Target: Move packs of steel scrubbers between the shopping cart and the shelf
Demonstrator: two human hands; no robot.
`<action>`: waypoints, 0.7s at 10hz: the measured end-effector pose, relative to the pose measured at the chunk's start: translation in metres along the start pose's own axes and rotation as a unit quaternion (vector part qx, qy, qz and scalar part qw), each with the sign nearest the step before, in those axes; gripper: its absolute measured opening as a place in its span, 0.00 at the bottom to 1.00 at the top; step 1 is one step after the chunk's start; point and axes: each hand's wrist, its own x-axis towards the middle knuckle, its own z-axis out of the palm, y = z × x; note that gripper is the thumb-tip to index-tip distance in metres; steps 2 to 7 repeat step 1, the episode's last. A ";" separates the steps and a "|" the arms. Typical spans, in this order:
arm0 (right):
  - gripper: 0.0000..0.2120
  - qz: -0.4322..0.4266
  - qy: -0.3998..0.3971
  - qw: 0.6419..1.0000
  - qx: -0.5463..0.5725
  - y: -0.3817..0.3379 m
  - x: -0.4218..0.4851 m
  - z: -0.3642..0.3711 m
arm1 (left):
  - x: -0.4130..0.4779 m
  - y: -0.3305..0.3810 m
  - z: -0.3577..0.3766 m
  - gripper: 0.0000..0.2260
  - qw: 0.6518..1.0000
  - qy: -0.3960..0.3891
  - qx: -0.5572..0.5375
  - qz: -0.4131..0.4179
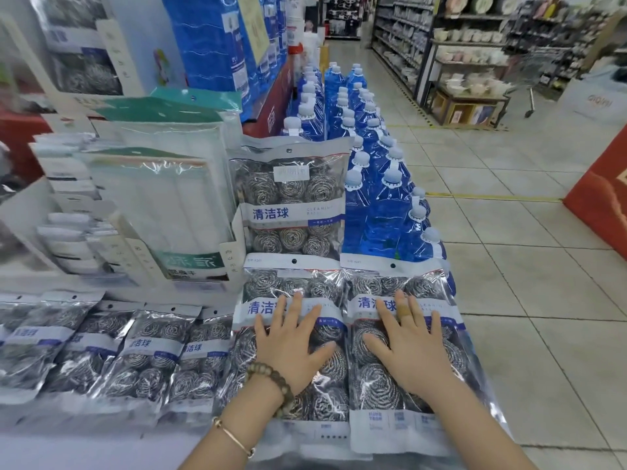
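- Left grip (291, 344): fingers straight and spread, palm down on the near-left pack (271, 290) of steel scrubbers; nothing clasped.
- Right grip (410, 347): likewise flat and spread, pressing on the near-right pack (424, 286); nothing clasped; tan plaster round one finger.
- Both packs face up, side by side and touching, at the front of the shelf (84, 449), just in front of an upright pack (288, 198).
- Row of further packs (142, 351) to the left on the same shelf, overlapping like tiles.
- Progress, as a judgement: many packs already on the shelf, so probably late in stocking, or else at the very start of lifting them off; direction not to be told. Left to do: settling or picking up the two packs under the palms.
- Cart: only a wire cart (532, 69) well apart down the aisle, blurred; contents, and any link with the task, not to be told.
- Writing: "清洁球" in blue on each pack's white band; beside it on the upright pack, "CLEANING BALL", last letters lost in glare; smaller print unreadable.
- Surroundings: cloth packs (163, 198) with green headers behind the row; blue bottles (383, 205) in ranks to the right.
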 end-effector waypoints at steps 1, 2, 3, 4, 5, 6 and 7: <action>0.54 0.013 0.005 1.000 0.017 0.000 -0.003 -0.008 | -0.014 -0.008 -0.011 0.20 0.981 0.052 -0.189 0.006; 0.54 0.013 0.005 1.000 0.017 0.000 -0.003 -0.008 | -0.014 -0.008 -0.011 0.20 0.981 0.052 -0.189 0.006; 0.54 0.013 0.005 1.000 0.017 0.000 -0.003 -0.008 | -0.014 -0.008 -0.011 0.20 0.981 0.052 -0.189 0.006; 0.54 0.013 0.005 1.000 0.017 0.000 -0.003 -0.008 | -0.014 -0.008 -0.011 0.20 0.981 0.052 -0.189 0.006; 0.54 0.013 0.005 1.000 0.017 0.000 -0.003 -0.008 | -0.014 -0.008 -0.011 0.20 0.981 0.052 -0.189 0.006; 0.54 0.013 0.005 1.000 0.017 0.000 -0.003 -0.008 | -0.014 -0.008 -0.011 0.20 0.981 0.052 -0.189 0.006; 0.54 0.013 0.005 1.000 0.017 0.000 -0.003 -0.008 | -0.014 -0.008 -0.011 0.20 0.981 0.052 -0.189 0.006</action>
